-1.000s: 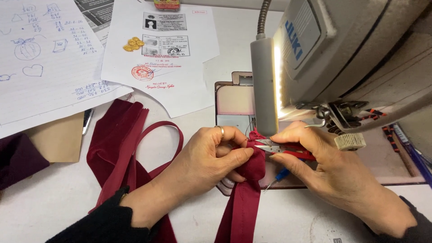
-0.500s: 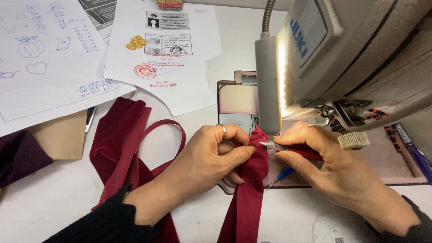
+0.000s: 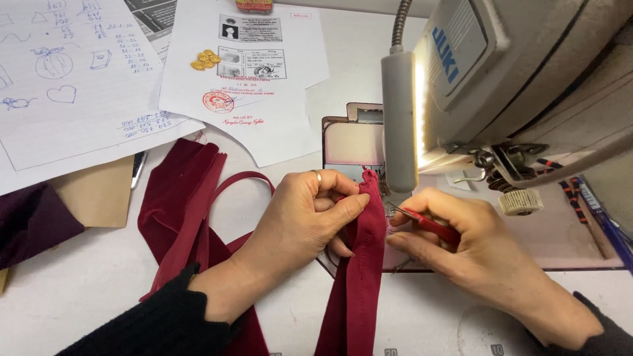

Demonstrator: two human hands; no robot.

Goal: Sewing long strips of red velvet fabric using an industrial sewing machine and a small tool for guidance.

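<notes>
While my left hand (image 3: 310, 214) pinches the dark red fabric strip (image 3: 359, 264) before the sewing machine (image 3: 501, 86), my right hand (image 3: 461, 244) clamps red thread snips (image 3: 425, 221); risk: blades nicking fabric or fingertip.

White worktable (image 3: 79, 290) carries: dark red velvet strips (image 3: 181, 204) just left of the left hand (image 3: 300, 214), 2 printed/doodled paper sheets (image 3: 254, 86) beyond it, tan card (image 3: 99, 191) and dark maroon cloth (image 3: 30, 221) far left, sewing machine (image 3: 521, 86) above the right hand (image 3: 465, 240).
</notes>
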